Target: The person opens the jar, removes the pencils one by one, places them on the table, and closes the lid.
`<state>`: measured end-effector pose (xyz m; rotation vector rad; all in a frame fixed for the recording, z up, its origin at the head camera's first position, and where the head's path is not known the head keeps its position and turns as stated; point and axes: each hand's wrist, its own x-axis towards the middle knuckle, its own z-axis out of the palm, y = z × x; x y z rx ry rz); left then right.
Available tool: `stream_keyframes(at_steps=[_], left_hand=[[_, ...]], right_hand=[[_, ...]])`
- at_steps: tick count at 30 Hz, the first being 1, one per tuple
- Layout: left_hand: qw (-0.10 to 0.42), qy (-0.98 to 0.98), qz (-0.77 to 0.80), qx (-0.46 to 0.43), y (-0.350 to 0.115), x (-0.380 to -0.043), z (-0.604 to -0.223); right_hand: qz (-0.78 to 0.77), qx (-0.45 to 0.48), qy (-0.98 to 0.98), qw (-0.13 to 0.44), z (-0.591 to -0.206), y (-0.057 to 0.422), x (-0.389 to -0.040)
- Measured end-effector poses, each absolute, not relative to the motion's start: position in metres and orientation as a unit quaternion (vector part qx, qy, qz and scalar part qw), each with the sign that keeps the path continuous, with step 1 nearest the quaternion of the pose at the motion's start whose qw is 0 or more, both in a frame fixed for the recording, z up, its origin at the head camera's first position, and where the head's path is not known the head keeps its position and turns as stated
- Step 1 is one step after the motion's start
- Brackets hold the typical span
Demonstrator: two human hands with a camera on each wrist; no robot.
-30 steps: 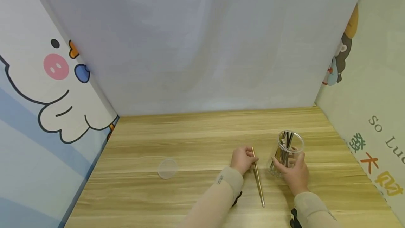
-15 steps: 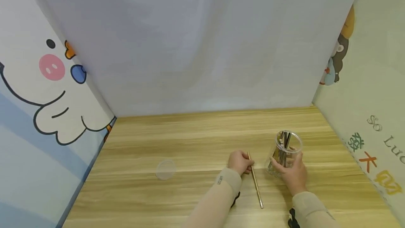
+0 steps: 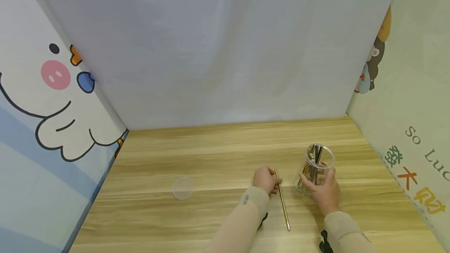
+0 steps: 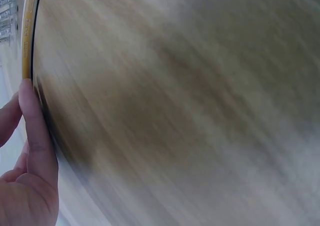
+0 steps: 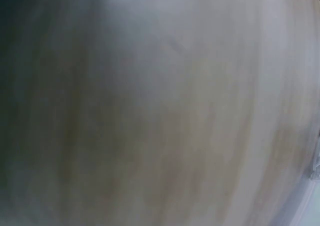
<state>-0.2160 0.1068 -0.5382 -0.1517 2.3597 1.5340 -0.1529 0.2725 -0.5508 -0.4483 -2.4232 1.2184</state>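
My left hand (image 3: pixel 266 180) pinches a slim gold pencil (image 3: pixel 284 208) near its far end, between thumb and fingers. The pencil slants over the tabletop, its silvery end pointing toward me. Up close in the left wrist view, the pencil (image 4: pixel 27 45) shows faint lettering on its yellow-gold side, with a fingertip at its end. To the right, my right hand (image 3: pixel 327 196) grips a clear jar (image 3: pixel 320 167) around its side. Inside the jar lean several dark and gold sticks (image 3: pixel 315 163). The right hand lies outside the right wrist view.
A thin translucent disc (image 3: pixel 183 188) lies on the wood-grain table (image 3: pixel 151 221) at left. A pale backdrop (image 3: pixel 225 50) rises behind the table. Printed panels stand at both sides, with a cartoon on the left one and lettering on the right one.
My left hand and the pencil have shifted slightly toward me, the pencil's far end most. The right hand keeps its grip on the jar. The head view has drifted slightly.
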Motion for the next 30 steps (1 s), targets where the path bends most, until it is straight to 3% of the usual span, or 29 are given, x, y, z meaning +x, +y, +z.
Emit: stream_keyframes(at_steps=[13, 30], left_hand=[[0.166, 0.825, 0.537, -0.053, 0.108, -0.212, -0.535], [0.146, 0.810, 0.568, 0.013, 0.093, -0.217, -0.514]], right_hand=[[0.438, -0.160, -0.864, 0.189, -0.547, 0.273, -0.151], [0.434, -0.156, -0.867, 0.186, -0.546, 0.273, -0.150]])
